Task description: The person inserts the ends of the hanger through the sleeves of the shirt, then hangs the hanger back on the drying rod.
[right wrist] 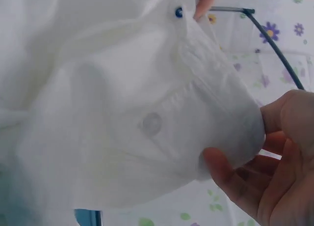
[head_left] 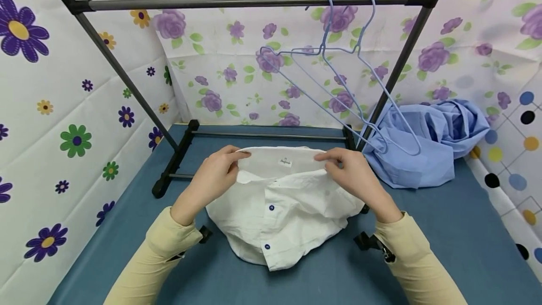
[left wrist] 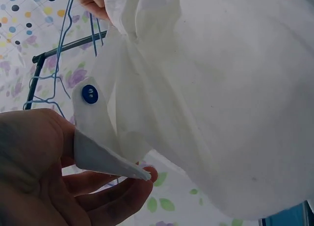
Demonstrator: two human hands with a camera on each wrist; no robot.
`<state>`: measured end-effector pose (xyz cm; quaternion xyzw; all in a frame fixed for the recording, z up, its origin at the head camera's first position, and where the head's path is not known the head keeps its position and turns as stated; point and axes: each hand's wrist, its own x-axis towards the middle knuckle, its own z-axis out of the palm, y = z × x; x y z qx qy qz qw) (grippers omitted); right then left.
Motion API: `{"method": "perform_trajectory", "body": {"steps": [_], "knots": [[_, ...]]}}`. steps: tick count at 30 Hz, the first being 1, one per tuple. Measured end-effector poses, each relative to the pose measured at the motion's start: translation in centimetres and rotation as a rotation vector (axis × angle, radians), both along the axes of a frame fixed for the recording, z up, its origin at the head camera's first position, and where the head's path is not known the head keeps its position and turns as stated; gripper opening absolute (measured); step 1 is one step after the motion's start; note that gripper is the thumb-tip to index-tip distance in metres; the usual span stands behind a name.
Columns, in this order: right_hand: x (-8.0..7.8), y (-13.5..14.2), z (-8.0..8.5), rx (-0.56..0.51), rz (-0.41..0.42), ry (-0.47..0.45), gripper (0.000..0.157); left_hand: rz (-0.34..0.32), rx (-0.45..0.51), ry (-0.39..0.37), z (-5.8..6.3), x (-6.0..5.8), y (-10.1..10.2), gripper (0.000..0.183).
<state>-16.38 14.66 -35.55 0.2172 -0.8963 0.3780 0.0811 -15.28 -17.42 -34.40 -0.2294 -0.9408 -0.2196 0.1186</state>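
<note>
A white shirt (head_left: 296, 206) with blue buttons hangs between my two hands over the blue tabletop, its label (head_left: 285, 162) facing me. My left hand (head_left: 213, 171) pinches the upper left edge of the cloth between thumb and fingers. At the upper right edge, my right hand (head_left: 357, 178) grips the same shirt. In the left wrist view, a blue button (left wrist: 90, 94) shows on a flap beside the left hand (left wrist: 41, 157). From the right wrist, a pale round button (right wrist: 152, 123) shows near the right hand (right wrist: 287, 152). The lower folds bunch together.
Behind the shirt stands a black clothes rack (head_left: 203, 3) with two blue wire hangers (head_left: 325, 36) on its right part. A crumpled light-blue garment (head_left: 423, 154) lies on the table (head_left: 461, 239) at the right. Flowered sheets (head_left: 237, 74) cover the walls.
</note>
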Motion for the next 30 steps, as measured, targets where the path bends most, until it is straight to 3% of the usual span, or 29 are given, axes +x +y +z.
{"method": "perform_trajectory", "body": {"steps": [3,12,18,22,30], "knots": [[0.0,0.2,0.3,-0.026,-0.016,0.006,0.031,-0.009,0.02,0.017,0.5,0.1,0.2,0.036],[0.2,-1.0,0.0,-0.047,0.021,0.207,0.03,-0.045,0.002,0.0,1.0,0.3,1.1,0.044],[0.5,-1.2,-0.2,-0.019,0.018,0.186,0.029,-0.035,-0.02,-0.03,0.9,0.2,1.1,0.041],[0.6,-1.1,-0.3,-0.012,0.005,0.174,0.027,-0.021,-0.018,-0.002,0.9,0.1,1.0,0.034],[0.7,-1.1,-0.2,-0.007,0.061,0.094,0.035,-0.026,0.027,0.014,0.8,0.2,0.9,0.032]]}}
